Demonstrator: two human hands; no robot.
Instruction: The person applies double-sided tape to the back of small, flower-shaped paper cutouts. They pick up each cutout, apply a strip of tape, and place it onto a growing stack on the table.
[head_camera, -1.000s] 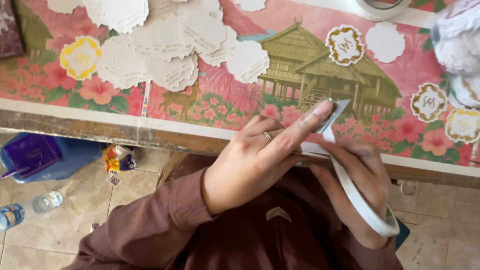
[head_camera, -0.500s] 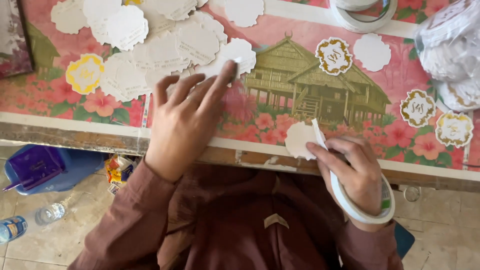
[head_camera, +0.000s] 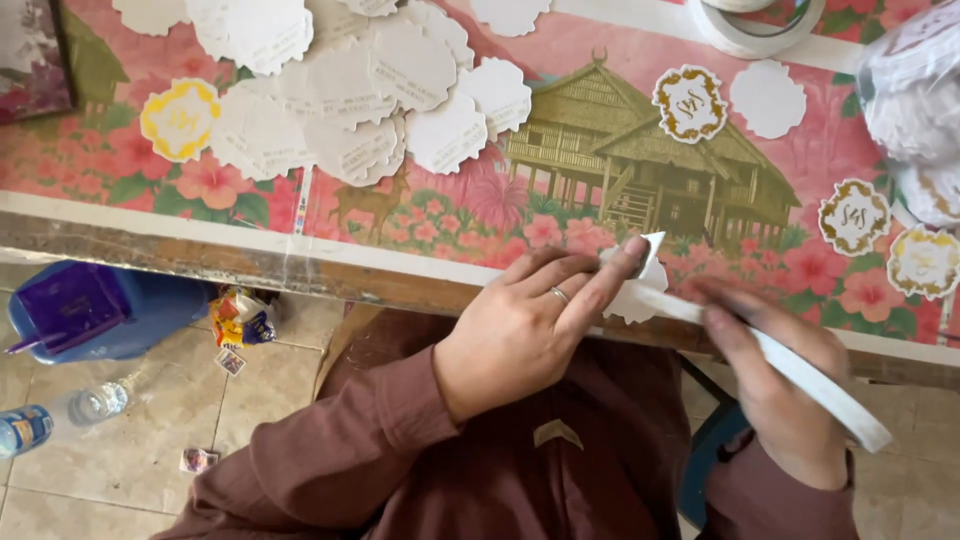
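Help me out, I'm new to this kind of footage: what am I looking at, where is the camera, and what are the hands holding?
The camera sits on a person's head and looks down over their lap, so you see their own two bare hands. The left hand pinches a strip end of white tape against a small scalloped white paper cutout. The right hand holds the roll of white tape. Beyond lies a table with a pink flowered cloth, bearing a heap of blank scalloped cutouts, several gold-printed ones, and another tape roll. On the tiled floor stands a blue jug.
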